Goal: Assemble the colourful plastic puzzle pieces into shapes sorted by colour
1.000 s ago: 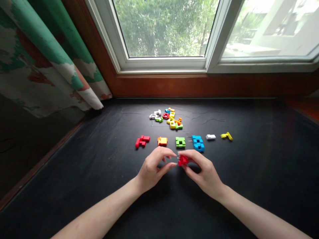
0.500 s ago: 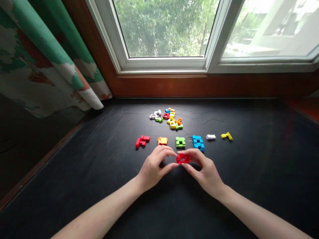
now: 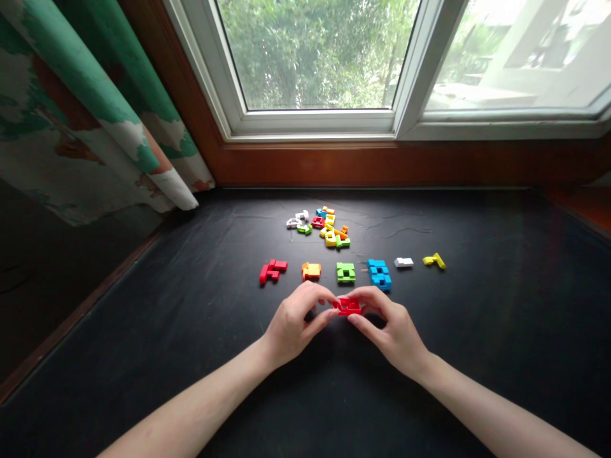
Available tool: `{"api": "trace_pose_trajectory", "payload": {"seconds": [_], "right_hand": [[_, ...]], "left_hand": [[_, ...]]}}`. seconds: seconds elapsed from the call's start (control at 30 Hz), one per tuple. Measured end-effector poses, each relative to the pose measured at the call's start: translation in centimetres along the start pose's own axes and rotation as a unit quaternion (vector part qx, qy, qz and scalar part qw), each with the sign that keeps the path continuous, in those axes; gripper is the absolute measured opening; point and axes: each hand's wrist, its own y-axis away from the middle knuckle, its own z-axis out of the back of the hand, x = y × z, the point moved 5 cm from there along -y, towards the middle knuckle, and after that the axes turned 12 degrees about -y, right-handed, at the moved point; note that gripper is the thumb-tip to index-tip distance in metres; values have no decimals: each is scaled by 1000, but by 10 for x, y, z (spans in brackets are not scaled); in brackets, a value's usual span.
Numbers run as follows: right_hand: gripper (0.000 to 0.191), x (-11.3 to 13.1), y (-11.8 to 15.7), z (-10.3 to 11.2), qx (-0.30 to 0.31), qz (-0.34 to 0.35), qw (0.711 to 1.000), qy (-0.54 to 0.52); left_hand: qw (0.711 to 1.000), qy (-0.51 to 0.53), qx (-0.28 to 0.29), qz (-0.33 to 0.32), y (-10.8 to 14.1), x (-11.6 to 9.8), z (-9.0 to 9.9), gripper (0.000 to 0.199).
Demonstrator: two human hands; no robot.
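Note:
A red plastic toy block with a square opening is held up over the table at the middle of the head view. The thumb and fingers of my left hand pinch its left end. My right hand closes round its right side, thumb at the near edge and index finger along the far edge. Just beyond my hands lie an orange block, a green block and a blue block. Part of the red block is covered by my fingertips.
In the same row are a red piece, a white piece and a yellow piece. Several mixed pieces, among them a dark red block, form a loose pile behind. A curtain hangs at the left, a window frame behind.
The red block has shifted slightly left and tilted flatter, and its left end sits deeper in my left fingers. The other pieces have stayed put.

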Motion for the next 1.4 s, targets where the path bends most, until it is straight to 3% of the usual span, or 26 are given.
{"api": "trace_pose_trajectory", "payload": {"seconds": [0.33,0.57,0.67,0.9,1.0,1.2,1.4], "right_hand": [[15,-1,1,-1,11,-12,1000,25],[22,0,0,0,5,-7,999,32],[25,1,0,-1,12,-3,999,41],[25,3,1,-2,26,11,998,59],[20,3,0,-3,30,-2,998,46],[15,2,-2,-4,26,-14,999,36],[15,4,-2,-4,32,-11,999,37]], "left_hand": [[999,-9,16,33,2,3,-2,14],[999,-44,8,-28,5,-4,-5,26],[996,-60,3,-62,4,-11,-5,19],[981,-150,61,-110,3,-23,7,21],[967,-211,68,-126,9,-15,22,21],[931,-343,53,-111,29,25,57,26],[909,-404,47,-87,39,49,69,24]]}}
